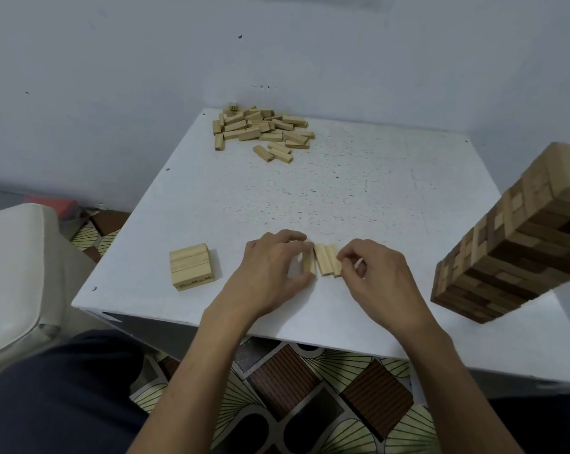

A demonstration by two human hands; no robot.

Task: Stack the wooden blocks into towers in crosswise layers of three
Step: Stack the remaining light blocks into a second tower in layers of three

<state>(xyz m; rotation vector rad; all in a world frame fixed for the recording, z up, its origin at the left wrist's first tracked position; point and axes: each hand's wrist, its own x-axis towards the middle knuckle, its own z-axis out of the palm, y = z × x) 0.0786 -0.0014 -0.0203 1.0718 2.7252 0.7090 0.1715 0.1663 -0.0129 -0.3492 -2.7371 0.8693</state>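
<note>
1. Two bare hands work at the near edge of the white desk (342, 178), over a row of three blocks (326, 263) lying side by side, long ends pointing away.
2. Left hand (270, 270) – fingers and thumb curled round the left block (308, 267), which sits slightly apart from the other two.
3. Right hand (378, 273) – curled fingertips hold the outer side of the right block (338, 265).
4. Near the desk's near-left corner sits a low stack (191, 267). Its top layer is three blocks lying left to right, and the front face carries dark printed figures too small to read.
5. At the right edge rises a tall tower (519, 244) of light and dark wood in crosswise layers.
6. By the far edge, toward the left, lies a loose pile (260, 129); some ends bear unreadable marks.
7. Black specks dot the desk top. A pale grey wall (146, 60) stands behind, patterned floor tiles (286, 381) below, and a white cushion (11, 263) to the left.
</note>
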